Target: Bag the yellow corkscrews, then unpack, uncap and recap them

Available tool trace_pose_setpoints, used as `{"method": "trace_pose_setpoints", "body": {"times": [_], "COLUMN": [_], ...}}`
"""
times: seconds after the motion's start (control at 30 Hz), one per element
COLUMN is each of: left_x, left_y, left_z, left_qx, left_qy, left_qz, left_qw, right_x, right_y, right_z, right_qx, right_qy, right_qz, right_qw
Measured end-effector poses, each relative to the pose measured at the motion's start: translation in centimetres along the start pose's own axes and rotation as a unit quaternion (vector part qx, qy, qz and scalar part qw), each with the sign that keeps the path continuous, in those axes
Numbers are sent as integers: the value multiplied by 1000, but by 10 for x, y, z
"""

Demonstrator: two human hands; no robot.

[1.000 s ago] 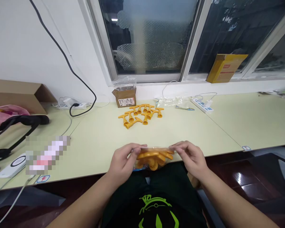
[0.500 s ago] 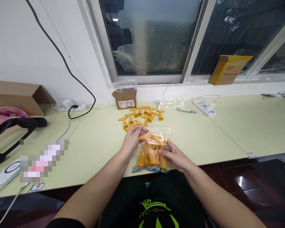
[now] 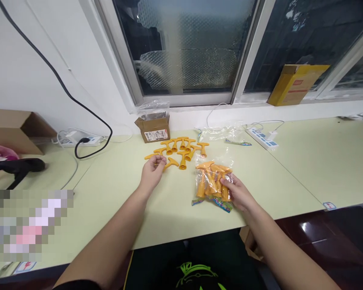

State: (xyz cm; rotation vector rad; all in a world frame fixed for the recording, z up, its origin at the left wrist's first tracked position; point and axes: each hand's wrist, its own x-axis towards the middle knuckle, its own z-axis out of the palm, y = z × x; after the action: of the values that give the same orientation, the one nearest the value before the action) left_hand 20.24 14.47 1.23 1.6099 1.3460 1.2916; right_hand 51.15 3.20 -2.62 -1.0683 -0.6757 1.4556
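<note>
My right hand grips the right side of a clear plastic bag, its thumb across the front. Several yellow-orange T-handled plastic pieces with flared, hollow ends fill the bag, and a colourful printed strip shows at its bottom. Left of the bag, my left hand is over the near-left edge of a group of loose T-handled pieces on the table. Its fingers are curled in with thumb and forefinger close together; what they hold, if anything, is hidden.
Behind the loose pieces stands an opened cardboard box. A flat clear bag and a power strip lie along the wall. On the left are a black cable, a brown carton and a blurred-out item.
My left hand has let go of the bag and moved left to the loose pieces. The bag, held by my right hand alone, has shifted right. The view has turned slightly.
</note>
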Motion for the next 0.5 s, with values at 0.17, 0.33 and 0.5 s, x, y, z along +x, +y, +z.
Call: {"method": "trace_pose_setpoints", "body": {"times": [0.17, 0.33, 0.5], "left_x": [-5, -7, 3], "left_y": [-26, -43, -51], "left_z": [-15, -18, -26], "left_qx": [320, 393, 403], "left_qy": [-49, -112, -104], "left_qz": [135, 113, 110], "left_qw": [936, 906, 903], "right_x": [19, 44, 68], "right_y": [-15, -40, -67], "right_z": [-26, -76, -154], "right_qx": [-3, -25, -130], "right_qy": [75, 165, 311], "right_qz": [-12, -69, -172], "right_qw": [997, 984, 926]}}
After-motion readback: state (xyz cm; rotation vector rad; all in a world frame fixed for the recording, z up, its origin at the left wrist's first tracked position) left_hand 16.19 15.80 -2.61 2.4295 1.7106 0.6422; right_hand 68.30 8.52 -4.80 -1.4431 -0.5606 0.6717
